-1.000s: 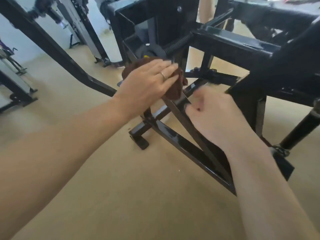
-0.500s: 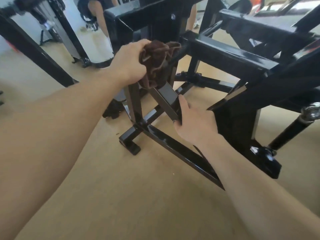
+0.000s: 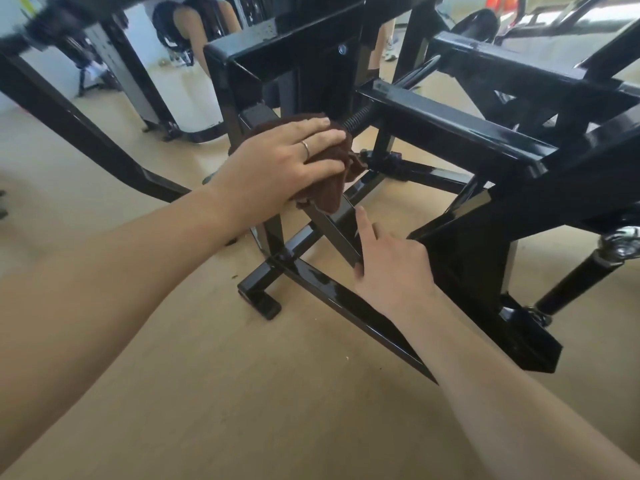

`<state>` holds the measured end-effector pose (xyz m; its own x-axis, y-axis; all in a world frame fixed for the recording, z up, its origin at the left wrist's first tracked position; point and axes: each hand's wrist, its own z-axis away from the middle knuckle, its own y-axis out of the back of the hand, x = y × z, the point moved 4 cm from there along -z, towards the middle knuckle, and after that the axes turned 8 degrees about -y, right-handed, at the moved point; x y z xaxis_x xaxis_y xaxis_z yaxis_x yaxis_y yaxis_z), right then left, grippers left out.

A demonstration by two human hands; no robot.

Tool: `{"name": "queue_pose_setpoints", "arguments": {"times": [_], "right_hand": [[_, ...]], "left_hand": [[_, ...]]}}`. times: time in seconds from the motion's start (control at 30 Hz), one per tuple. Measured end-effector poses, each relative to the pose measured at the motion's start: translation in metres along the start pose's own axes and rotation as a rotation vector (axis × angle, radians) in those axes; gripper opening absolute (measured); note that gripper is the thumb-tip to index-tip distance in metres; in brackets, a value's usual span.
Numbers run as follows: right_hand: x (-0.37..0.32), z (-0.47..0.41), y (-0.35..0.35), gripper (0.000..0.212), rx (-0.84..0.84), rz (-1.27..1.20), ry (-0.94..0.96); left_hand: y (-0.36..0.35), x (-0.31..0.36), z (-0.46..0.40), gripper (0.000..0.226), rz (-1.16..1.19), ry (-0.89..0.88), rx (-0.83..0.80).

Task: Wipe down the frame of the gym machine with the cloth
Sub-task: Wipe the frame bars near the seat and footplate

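A glossy black gym machine frame fills the upper and right parts of the head view. One slanted bar runs down to the floor crossbars. A dark brown cloth is draped over the top of that bar. My left hand lies flat on the cloth, its fingers straight, pressing it to the bar; a ring is on one finger. My right hand holds the bar lower down, with the index finger stretched up along it. The other fingers are hidden behind the bar.
A black coil spring sits just beyond the cloth. A long dark leg crosses the left side. A mirror behind shows a person's reflection. The frame's foot and a chrome joint stand on tan floor.
My left hand went from bunching the cloth up by the spring to lying flat on it, lower on the slanted bar. My right hand stayed on the bar and stretched its index finger.
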<state>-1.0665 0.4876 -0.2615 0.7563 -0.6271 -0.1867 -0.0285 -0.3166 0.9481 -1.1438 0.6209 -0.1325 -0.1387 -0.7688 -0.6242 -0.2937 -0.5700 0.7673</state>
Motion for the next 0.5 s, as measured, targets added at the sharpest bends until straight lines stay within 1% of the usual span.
{"name": "queue_pose_setpoints", "arguments": {"times": [0.07, 0.17, 0.2, 0.23, 0.3, 0.33, 0.47, 0.5], "right_hand": [[0.0, -0.001, -0.002, 0.095, 0.001, -0.008, 0.005], [0.001, 0.0, -0.002, 0.094, 0.004, -0.015, 0.008], [0.001, 0.0, -0.002, 0.094, 0.004, -0.015, 0.009], [0.001, 0.0, -0.003, 0.094, 0.006, -0.012, 0.012], [0.001, 0.0, -0.004, 0.094, 0.013, -0.001, 0.021], [0.001, 0.0, -0.004, 0.094, 0.018, 0.007, 0.024], [0.0, -0.001, -0.005, 0.094, 0.029, 0.015, 0.02], [0.0, -0.001, -0.006, 0.094, 0.036, 0.016, 0.019]], "left_hand": [[0.001, -0.013, -0.003, 0.062, 0.075, 0.079, 0.013], [-0.004, -0.043, -0.001, 0.067, 0.233, 0.334, 0.061], [-0.006, -0.052, 0.002, 0.064, 0.227, 0.374, 0.058], [-0.009, -0.06, 0.005, 0.059, 0.195, 0.374, 0.047], [-0.014, -0.071, 0.01, 0.051, 0.092, 0.292, -0.012], [-0.016, -0.075, 0.012, 0.051, 0.037, 0.236, -0.058], [-0.01, -0.089, 0.021, 0.059, -0.213, 0.021, -0.117], [-0.009, -0.093, 0.024, 0.059, -0.28, -0.009, -0.125]]}}
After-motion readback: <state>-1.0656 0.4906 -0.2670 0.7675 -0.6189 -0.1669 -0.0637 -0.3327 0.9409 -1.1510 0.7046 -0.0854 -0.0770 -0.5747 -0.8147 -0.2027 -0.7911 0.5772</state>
